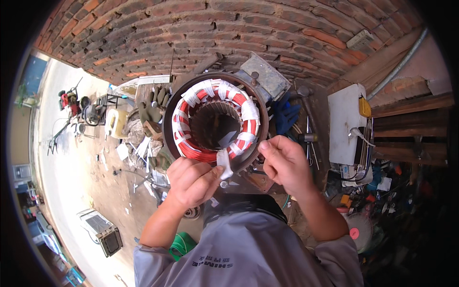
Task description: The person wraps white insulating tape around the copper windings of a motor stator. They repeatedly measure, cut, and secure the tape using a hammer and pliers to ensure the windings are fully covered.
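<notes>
A motor stator [167, 117] in a dark round metal housing sits on the workbench, its ring of red copper winding [193, 152] bound at intervals with white tape. A white tape strip [224, 160] hangs over the winding's near part. My left hand [191, 179] is closed on this strip just below the ring. My right hand [284, 167] is beside the housing's lower right, thumb and index finger pinched; what they hold, if anything, is too small to make out. The stator's bore is dark, with a pale scrap inside.
A brick wall [229, 28] stands behind the bench. Around the stator are a metal box [272, 79], blue gloves [287, 115], a hammer [306, 93] and a yellow jug [114, 124]. At right are a white board [344, 134] and a fan [358, 227]; an appliance [98, 229] stands at lower left.
</notes>
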### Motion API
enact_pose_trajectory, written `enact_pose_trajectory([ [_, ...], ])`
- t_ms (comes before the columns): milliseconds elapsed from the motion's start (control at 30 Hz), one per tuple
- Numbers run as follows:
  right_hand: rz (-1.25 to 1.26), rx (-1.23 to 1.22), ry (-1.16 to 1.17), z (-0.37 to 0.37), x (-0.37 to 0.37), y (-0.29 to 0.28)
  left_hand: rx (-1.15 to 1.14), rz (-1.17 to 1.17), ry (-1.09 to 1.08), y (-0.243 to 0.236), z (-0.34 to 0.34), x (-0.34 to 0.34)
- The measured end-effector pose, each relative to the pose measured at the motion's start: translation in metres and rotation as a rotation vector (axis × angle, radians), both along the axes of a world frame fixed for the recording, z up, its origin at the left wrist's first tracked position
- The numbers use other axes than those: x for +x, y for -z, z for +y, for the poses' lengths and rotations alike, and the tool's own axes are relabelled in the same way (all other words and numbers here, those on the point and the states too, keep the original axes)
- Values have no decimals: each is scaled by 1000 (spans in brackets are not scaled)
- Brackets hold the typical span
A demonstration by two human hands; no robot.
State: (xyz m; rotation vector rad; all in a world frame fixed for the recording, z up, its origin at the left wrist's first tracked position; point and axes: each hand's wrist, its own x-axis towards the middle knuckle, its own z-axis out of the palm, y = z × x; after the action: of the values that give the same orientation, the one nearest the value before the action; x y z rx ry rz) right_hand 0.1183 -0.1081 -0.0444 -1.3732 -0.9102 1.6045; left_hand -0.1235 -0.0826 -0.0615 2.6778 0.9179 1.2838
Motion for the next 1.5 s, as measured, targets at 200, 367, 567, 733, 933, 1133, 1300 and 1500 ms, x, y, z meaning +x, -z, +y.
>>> enact_pose_trajectory([
  [200,95,-243,-301,17,-16,-22,25,-29,147,-1,19,1],
  [367,174,-420,-262,24,-39,-18,-126,10,236,-6,26,-5],
  [567,85,-210,-152,0,-42,-12,-958,260,409,-65,67,-14],
  [733,-113,82,-146,-3,-55,-15,-1029,461,461,-48,76,-2],
  [933,-295,219,-240,-15,-44,-3,-938,467,454,-43,71,-3],
  [1133,-267,183,-202,-24,-40,6,-1707,599,375,-58,121,22],
  [1300,-373,234,-190,-29,-41,12,-1766,905,363,-55,143,46],
  [1500,-503,323,29,-38,-60,11,-1689,1063,265,-53,146,60],
])
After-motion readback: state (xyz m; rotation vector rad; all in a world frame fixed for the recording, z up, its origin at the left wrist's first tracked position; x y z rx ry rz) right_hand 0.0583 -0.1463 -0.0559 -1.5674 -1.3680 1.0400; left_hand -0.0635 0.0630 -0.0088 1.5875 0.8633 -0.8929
